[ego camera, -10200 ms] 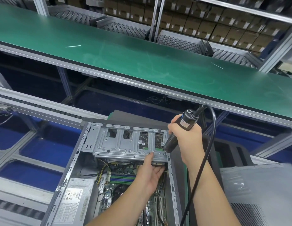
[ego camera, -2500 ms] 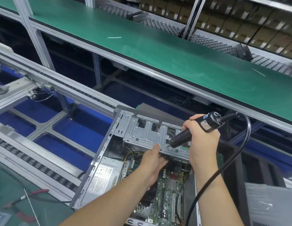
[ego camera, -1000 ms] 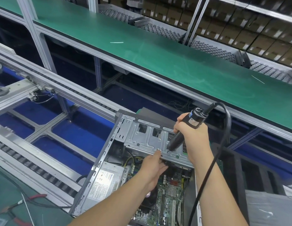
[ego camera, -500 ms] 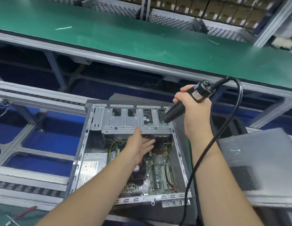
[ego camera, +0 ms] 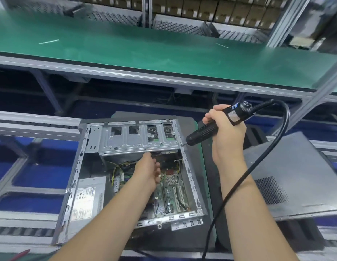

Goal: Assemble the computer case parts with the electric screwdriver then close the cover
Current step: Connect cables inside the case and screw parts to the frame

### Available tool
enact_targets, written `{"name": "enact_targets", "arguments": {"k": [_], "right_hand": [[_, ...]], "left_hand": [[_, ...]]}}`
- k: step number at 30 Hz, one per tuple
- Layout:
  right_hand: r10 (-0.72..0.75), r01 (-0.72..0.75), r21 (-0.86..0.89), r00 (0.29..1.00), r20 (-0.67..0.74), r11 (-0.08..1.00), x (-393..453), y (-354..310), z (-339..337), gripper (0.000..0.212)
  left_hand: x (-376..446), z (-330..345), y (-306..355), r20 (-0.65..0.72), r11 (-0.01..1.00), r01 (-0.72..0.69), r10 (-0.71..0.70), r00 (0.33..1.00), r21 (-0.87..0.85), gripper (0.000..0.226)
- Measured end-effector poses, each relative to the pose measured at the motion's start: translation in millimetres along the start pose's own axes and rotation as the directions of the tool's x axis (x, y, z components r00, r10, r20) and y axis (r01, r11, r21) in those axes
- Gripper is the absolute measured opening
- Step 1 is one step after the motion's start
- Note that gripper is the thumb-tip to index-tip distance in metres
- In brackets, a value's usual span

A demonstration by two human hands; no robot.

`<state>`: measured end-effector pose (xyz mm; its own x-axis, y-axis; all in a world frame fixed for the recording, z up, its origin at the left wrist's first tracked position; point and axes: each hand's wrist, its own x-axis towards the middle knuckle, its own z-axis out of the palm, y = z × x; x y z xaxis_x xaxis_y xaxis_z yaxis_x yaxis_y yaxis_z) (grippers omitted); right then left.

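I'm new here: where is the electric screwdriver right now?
In the head view, right of centre: the right hand grips the electric screwdriver, its tip at the open computer case's right edge.
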<state>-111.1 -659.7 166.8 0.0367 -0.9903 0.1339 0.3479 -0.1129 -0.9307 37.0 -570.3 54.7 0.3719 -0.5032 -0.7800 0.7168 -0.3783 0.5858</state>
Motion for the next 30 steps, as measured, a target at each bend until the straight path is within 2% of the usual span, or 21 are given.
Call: {"name": "enact_targets", "arguments": {"k": [2,8,11,15,18,21,24,27,28,30], "right_hand": [[0.014,-0.016,0.047,0.999,0.041,0.999,6.5,-0.3,-4.9,0.017],[-0.021,-0.009,0.121,0.969,0.248,0.993,25.5,0.0,-21.1,0.009],[-0.036,-0.018,0.148,0.935,0.353,0.989,30.1,2.7,-33.9,0.008],[0.055,-0.129,0.103,0.845,0.532,0.986,30.2,7.6,-47.8,0.023],[0.133,-0.151,-0.036,0.704,0.698,0.988,24.6,11.9,-56.3,0.037],[0.187,-0.111,-0.150,0.560,0.807,0.982,23.4,17.8,-65.0,0.047],[0.231,-0.068,-0.225,0.440,0.868,0.972,31.2,23.8,-70.0,0.060],[0.295,0.025,-0.330,0.389,0.873,0.944,40.0,32.2,-70.4,0.069],[0.323,0.013,-0.356,0.392,0.861,0.934,41.4,34.6,-70.8,0.066],[0.397,-0.098,-0.395,0.432,0.809,0.913,40.9,37.0,-71.6,0.048]], "left_hand": [[-6.7,11.1,-1.2,-0.006,0.997,-0.068,0.068,0.998,-0.031,0.030],[-55.8,76.4,-1.4,0.272,0.970,-0.233,0.206,0.940,0.070,0.064],[-74.2,100.4,-6.9,0.314,0.974,-0.224,0.219,0.924,-0.021,0.069],[-88.7,115.4,-13.4,0.216,0.964,-0.192,0.230,0.949,-0.182,0.063],[-97.4,116.4,-15.4,0.125,0.935,-0.208,0.252,0.960,-0.286,0.056],[-101.8,106.9,-17.5,0.050,0.879,-0.230,0.275,0.960,-0.419,0.033],[-100.5,92.9,-19.8,-0.025,0.843,-0.263,0.285,0.958,-0.470,0.033],[-94.6,80.0,-22.1,-0.073,0.804,-0.301,0.309,0.948,-0.513,0.044],[-92.5,75.7,-22.9,-0.088,0.790,-0.318,0.321,0.943,-0.524,0.047],[-90.1,67.0,-24.0,-0.106,0.774,-0.348,0.347,0.932,-0.528,0.046]]}}
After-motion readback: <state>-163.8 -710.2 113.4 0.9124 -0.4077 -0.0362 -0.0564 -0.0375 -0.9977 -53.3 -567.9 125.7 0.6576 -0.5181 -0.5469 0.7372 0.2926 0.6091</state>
